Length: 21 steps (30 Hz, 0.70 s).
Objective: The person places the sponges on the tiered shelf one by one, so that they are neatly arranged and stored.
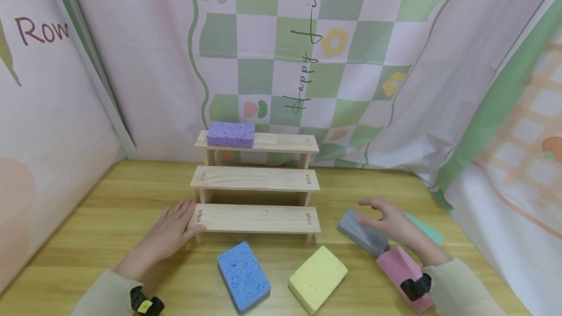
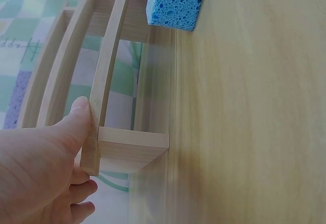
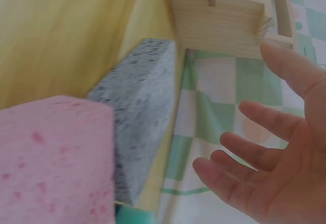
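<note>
A three-step wooden shelf [image 1: 259, 218] stands on the table. My left hand [image 1: 173, 228] holds the left end of its lowest step, the thumb at the front edge and the fingers along the end; in the left wrist view the thumb [image 2: 76, 117] lies against the board. Over the grey sponge [image 1: 351, 228] hovers my right hand [image 1: 395, 228], its fingers spread and holding nothing. A pink sponge [image 1: 399, 272] lies partly under the right wrist, and a teal sponge [image 1: 426, 228] is half hidden behind that hand. On the top step, at the left, sits a purple sponge [image 1: 230, 134].
In front of the shelf lie a blue sponge [image 1: 243, 277] and a yellow sponge [image 1: 318, 279] on the wooden table [image 1: 83, 213]. A checkered curtain [image 1: 298, 38] hangs close behind the shelf, and printed cloth walls rise on both sides.
</note>
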Each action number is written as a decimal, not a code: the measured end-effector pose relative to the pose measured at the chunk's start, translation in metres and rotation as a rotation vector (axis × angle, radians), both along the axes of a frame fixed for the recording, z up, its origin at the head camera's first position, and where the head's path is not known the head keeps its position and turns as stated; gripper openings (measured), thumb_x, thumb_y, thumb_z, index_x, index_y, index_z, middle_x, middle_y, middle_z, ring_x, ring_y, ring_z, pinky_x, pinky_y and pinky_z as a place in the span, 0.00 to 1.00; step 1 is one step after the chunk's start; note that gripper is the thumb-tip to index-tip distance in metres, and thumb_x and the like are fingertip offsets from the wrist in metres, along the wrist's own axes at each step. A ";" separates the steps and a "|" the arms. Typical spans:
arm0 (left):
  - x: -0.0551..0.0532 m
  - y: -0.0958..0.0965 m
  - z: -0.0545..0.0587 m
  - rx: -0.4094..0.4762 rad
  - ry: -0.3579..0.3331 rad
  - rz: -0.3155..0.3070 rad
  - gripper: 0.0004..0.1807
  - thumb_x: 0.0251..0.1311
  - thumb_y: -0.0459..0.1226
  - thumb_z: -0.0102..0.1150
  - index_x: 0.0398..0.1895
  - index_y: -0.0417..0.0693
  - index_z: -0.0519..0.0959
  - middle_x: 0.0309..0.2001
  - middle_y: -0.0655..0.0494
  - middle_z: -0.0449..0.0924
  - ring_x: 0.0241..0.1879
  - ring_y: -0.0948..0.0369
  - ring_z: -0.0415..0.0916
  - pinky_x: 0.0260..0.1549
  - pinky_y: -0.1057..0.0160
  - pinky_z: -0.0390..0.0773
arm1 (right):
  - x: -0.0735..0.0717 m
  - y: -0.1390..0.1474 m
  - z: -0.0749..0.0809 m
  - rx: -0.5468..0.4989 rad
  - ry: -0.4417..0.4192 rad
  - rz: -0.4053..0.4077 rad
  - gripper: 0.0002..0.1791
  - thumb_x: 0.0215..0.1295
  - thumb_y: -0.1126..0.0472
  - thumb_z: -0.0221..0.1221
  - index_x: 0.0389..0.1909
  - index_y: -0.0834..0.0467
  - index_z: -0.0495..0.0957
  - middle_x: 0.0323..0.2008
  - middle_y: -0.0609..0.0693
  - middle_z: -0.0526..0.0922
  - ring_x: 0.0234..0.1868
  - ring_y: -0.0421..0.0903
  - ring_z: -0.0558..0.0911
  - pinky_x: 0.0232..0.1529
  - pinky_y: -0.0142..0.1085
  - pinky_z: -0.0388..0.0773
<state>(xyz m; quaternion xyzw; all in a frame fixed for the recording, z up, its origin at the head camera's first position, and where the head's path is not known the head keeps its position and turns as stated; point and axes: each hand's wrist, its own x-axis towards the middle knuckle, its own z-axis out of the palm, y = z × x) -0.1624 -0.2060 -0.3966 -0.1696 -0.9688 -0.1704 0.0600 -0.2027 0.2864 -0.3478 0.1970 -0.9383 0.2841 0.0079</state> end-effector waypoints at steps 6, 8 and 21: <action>-0.001 -0.001 -0.002 0.007 -0.015 -0.004 0.42 0.65 0.56 0.42 0.64 0.26 0.55 0.65 0.32 0.53 0.64 0.37 0.48 0.60 0.37 0.45 | 0.004 0.004 -0.006 0.006 -0.061 0.025 0.29 0.59 0.53 0.62 0.55 0.69 0.70 0.54 0.68 0.70 0.54 0.69 0.67 0.49 0.61 0.67; -0.001 -0.001 -0.002 0.011 -0.016 -0.006 0.42 0.65 0.56 0.43 0.64 0.26 0.55 0.65 0.32 0.53 0.64 0.37 0.48 0.59 0.37 0.45 | 0.004 0.006 -0.008 0.010 -0.096 0.029 0.30 0.58 0.53 0.62 0.56 0.69 0.69 0.55 0.68 0.69 0.55 0.69 0.65 0.50 0.62 0.65; 0.001 0.000 0.002 0.010 -0.009 -0.010 0.41 0.65 0.54 0.44 0.64 0.25 0.56 0.65 0.31 0.53 0.63 0.36 0.49 0.59 0.36 0.46 | 0.004 0.012 -0.018 0.087 -0.219 -0.004 0.31 0.55 0.52 0.64 0.56 0.66 0.71 0.58 0.75 0.60 0.57 0.73 0.61 0.51 0.65 0.61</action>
